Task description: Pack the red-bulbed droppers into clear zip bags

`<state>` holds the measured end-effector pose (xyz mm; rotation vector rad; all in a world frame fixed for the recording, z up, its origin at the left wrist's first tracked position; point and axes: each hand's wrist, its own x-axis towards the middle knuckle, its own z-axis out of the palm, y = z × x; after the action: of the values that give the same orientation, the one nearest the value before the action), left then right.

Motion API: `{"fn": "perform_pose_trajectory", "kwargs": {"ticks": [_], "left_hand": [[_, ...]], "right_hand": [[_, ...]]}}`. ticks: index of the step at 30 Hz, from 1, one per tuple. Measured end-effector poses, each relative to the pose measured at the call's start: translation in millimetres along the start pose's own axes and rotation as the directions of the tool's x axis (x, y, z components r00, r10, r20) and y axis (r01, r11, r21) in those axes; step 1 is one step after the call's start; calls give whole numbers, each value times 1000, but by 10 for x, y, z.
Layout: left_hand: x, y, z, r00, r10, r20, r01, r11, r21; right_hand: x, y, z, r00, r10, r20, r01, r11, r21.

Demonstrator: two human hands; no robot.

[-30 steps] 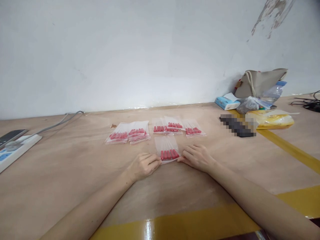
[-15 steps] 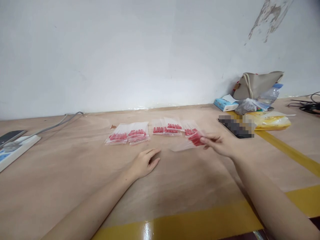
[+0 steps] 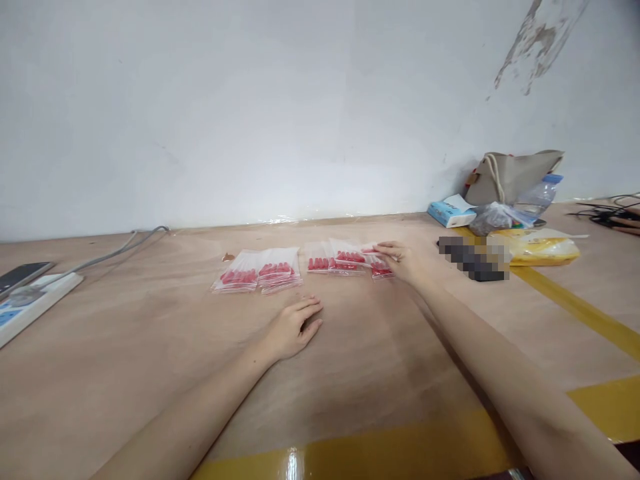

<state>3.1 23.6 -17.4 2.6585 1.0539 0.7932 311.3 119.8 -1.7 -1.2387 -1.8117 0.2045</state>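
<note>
My left hand [image 3: 295, 327] rests on the table with its fingers loosely stretched and nothing in them. Farther right, my right hand [image 3: 403, 260] pinches a small clear zip bag [image 3: 369, 251] with red pieces in it, over the right end of a row of similar bags. Beneath my right fingers lies another bag of red pieces [image 3: 381, 270], partly hidden. To its left, overlapping bags [image 3: 349, 259] lie together. Two stacks of such bags, a left stack [image 3: 239, 275] and a right stack [image 3: 278, 270], sit beyond my left hand.
A black item [image 3: 473, 260], partly blurred out, lies at right beside a yellow plastic pack [image 3: 543, 248]. Behind are a blue tissue pack [image 3: 451, 212] and a grey bag [image 3: 517, 179]. At left lie a power strip [image 3: 45, 303] and a phone [image 3: 23, 277]. Yellow tape [image 3: 360, 447] crosses the near table.
My right hand has moved away from me and left, carrying the zip bag from in front of the row to above its right end. My left hand has stayed in place.
</note>
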Motion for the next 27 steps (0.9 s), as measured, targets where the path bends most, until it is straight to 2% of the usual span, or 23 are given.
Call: {"fn": "perform_pose_trajectory", "kwargs": {"ticks": [2,3,7,10,14,18,22,24,27], "left_hand": [[0,-1,-1,1000,3,-8,-3,1000,-4],[2,-2,-1,1000,2,-8,-2,1000,-4],[9,-1,-3,1000,-8,4,8,1000,0],[7,-4,-3,1000,-7,5,7,1000,1],[2,-11,-1,1000,-6,4,6,1000,2],[10,-14,-4,1000,8,-4,-8,1000,3],[24,-13,-11,1000,9,3,-9,1000,13],[27,-13,-12,1000,8,0,-8,1000,19],[25,-10,-10,1000,5,-7,-5,1000,24]], "right_hand": [[-56,57,-40,988,7,154,1,999,-52],[-96,80,-89,981,23,194,-9,997,-74],[-263,167,-301,964,134,227,-99,982,-160],[-369,253,-348,941,195,278,-133,965,-228],[-519,309,-389,947,180,264,-113,961,-251],[-714,184,-598,950,150,273,-84,967,-239],[-824,44,-757,956,206,208,-178,974,-143],[-791,33,-728,954,254,159,-245,966,-78],[-650,79,-570,933,336,126,-334,942,-42]]}}
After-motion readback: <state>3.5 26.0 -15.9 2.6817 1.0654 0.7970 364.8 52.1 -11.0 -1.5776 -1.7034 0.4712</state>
